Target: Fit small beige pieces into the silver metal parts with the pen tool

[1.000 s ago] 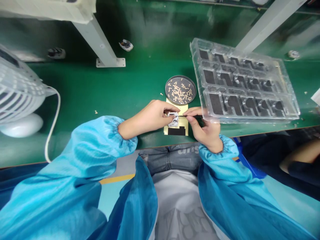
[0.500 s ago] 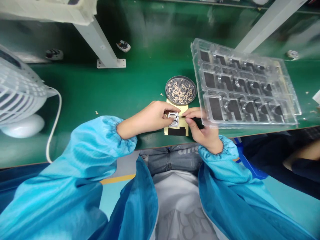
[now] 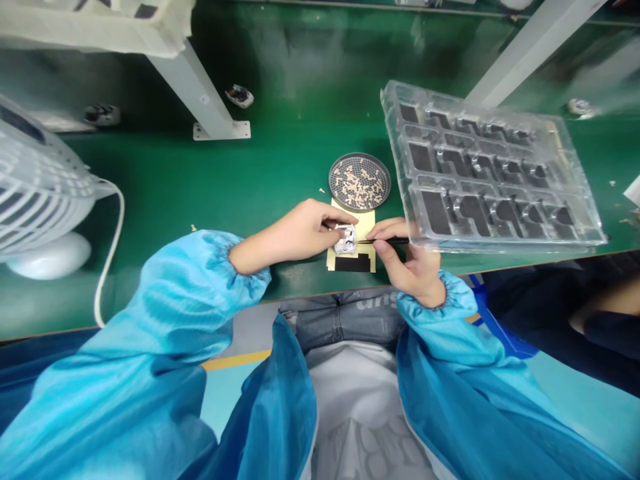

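Note:
My left hand [image 3: 315, 230] grips a small white plastic housing [image 3: 345, 240] by its left side, fingers around its edge. Between the thumb and fingers of my right hand [image 3: 407, 260] is a thin dark tool, apparently tweezers [image 3: 395, 241], its tip pointing left near the housing's right side. Under the housing lies a yellow sheet [image 3: 367, 220] with a black patch [image 3: 353, 263] at its near end. Just beyond stands a round dark dish [image 3: 360, 181], perforated in look, with many small beige pieces scattered in it.
Clear plastic trays [image 3: 495, 173] with dark pads in their compartments overlap my right hand. At the left stand a white fan [image 3: 40, 180] and its cable [image 3: 120, 220]. A metal post [image 3: 200, 93] rises behind. A small device part [image 3: 240, 96] lies beside it. Another person's arm [image 3: 605, 310] shows at right.
The tool's tip has drawn slightly away from the housing, and more of its dark shaft shows. The housing has shifted a little left and down. The view moved slightly.

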Action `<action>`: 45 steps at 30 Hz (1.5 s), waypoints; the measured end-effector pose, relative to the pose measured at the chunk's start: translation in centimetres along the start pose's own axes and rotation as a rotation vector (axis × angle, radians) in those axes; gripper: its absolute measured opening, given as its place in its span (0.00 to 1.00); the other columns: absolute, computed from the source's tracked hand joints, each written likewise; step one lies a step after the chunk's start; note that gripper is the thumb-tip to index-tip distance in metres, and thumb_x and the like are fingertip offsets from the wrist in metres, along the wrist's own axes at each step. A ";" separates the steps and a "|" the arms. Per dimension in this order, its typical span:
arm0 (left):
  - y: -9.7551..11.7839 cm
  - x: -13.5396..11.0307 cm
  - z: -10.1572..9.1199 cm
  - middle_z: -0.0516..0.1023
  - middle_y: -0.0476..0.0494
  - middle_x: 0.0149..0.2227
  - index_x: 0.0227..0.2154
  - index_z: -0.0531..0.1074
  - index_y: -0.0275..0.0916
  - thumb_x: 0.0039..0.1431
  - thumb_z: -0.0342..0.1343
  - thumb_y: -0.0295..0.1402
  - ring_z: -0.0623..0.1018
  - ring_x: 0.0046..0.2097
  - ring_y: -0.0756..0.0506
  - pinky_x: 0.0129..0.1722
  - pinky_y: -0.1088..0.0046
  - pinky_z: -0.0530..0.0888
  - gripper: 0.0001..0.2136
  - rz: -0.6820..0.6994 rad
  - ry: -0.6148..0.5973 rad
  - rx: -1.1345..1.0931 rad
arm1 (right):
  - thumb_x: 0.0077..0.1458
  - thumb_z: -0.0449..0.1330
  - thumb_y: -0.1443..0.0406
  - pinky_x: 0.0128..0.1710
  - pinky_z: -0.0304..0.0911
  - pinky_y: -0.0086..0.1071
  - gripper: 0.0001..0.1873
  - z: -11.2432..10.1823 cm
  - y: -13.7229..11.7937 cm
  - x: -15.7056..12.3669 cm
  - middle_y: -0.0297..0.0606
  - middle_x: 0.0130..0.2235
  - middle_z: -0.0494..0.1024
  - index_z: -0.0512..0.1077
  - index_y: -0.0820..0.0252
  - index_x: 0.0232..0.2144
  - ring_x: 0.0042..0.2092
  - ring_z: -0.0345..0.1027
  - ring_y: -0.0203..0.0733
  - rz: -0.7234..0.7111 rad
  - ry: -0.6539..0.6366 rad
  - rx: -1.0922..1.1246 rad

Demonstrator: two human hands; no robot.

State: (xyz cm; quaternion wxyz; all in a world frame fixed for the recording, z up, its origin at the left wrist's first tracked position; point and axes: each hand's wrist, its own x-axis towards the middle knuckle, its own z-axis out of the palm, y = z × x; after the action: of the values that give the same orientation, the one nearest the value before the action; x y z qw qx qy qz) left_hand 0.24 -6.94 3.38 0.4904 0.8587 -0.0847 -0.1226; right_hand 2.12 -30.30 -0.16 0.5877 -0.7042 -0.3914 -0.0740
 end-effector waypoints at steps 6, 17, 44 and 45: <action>0.2 0.2 -0.1 0.87 0.44 0.42 0.47 0.85 0.38 0.60 0.62 0.24 0.83 0.40 0.46 0.46 0.71 0.80 0.14 -0.010 0.017 -0.060 | 0.64 0.63 0.69 0.53 0.72 0.47 0.06 -0.1 0.1 -0.3 0.41 0.42 0.82 0.76 0.56 0.44 0.47 0.78 0.49 0.034 -0.024 -0.097; 0.6 -0.3 -1.4 0.87 0.44 0.47 0.44 0.86 0.40 0.60 0.64 0.28 0.84 0.44 0.44 0.48 0.68 0.80 0.11 0.072 0.030 -0.089 | 0.68 0.63 0.61 0.52 0.74 0.42 0.06 -0.5 0.5 0.1 0.39 0.42 0.83 0.76 0.56 0.38 0.47 0.79 0.45 0.236 -0.091 0.153; 7.8 7.4 0.3 0.84 0.39 0.35 0.38 0.77 0.36 0.63 0.56 0.57 0.82 0.34 0.43 0.32 0.68 0.77 0.24 0.046 0.266 -0.432 | 0.64 0.66 0.52 0.46 0.72 0.35 0.17 -0.1 0.7 0.8 0.42 0.40 0.82 0.76 0.62 0.38 0.41 0.77 0.41 0.339 -0.274 0.355; 8.6 6.6 -0.3 0.84 0.39 0.35 0.40 0.77 0.36 0.64 0.53 0.58 0.83 0.35 0.43 0.33 0.68 0.78 0.26 0.096 0.277 -0.359 | 0.63 0.66 0.53 0.46 0.71 0.36 0.16 0.0 0.7 0.8 0.42 0.40 0.82 0.77 0.62 0.38 0.41 0.77 0.41 0.333 -0.284 0.342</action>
State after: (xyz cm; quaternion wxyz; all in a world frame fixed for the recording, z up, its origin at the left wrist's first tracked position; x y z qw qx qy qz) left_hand 6.37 -12.81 10.09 0.6476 0.7612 -0.0342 0.0067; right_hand 3.08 -29.94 -0.26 0.6414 -0.6526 -0.3556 0.1905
